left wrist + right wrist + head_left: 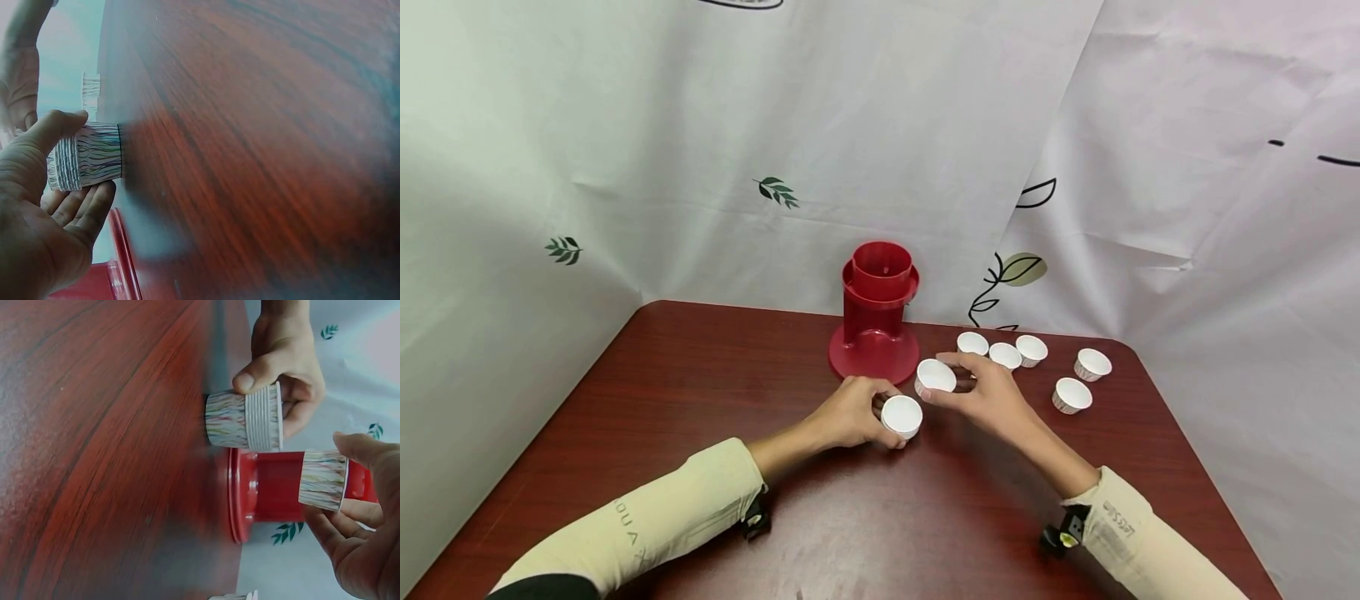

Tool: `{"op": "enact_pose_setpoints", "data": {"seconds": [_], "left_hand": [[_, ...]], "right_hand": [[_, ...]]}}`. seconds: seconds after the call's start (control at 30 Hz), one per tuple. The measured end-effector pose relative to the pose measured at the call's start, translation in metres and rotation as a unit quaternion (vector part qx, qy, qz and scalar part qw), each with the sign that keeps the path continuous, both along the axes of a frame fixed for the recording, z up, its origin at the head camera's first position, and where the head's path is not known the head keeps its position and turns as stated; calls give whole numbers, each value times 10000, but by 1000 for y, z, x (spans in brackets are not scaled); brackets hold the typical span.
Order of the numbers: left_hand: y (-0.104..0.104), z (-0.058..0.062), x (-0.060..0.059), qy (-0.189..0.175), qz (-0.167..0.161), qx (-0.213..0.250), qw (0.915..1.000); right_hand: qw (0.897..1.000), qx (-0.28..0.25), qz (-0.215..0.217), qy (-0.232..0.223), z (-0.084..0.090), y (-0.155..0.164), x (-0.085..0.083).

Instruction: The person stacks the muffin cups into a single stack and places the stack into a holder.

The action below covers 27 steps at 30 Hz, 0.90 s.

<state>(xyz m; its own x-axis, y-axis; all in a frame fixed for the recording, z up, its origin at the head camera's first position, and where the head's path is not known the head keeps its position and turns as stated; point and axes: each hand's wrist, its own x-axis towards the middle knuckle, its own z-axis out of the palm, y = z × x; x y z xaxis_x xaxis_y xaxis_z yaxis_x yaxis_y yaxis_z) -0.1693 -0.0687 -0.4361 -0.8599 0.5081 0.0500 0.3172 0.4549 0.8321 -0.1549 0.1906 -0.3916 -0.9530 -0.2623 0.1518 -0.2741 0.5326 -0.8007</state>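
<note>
My left hand (850, 412) grips one paper cup (901, 416), its base on the tabletop (700, 392). My right hand (988, 392) pinches a second cup (936, 377) just above the tabletop, before the red dispenser (876, 312). Five loose cups (1032, 350) sit beyond.

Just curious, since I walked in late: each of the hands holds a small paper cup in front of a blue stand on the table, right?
Nearly. The left hand and right hand each grip a paper cup, but the stand is red, not blue, as the head view shows.
</note>
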Motion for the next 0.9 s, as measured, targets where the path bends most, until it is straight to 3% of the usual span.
{"op": "enact_pose_setpoints", "data": {"seconds": [0.13, 0.5, 0.9], "left_hand": [[0, -1, 0, -27, -29, 26, 10000], [0, -1, -1, -102, -92, 88, 9999], [1, 0, -1, -32, -125, 111, 9999]], "right_hand": [[9997, -124, 218, -28, 2, -5, 4], [9972, 316, 527, 423, 1, -18, 12], [9953, 437, 710, 484, -7, -25, 15]]}}
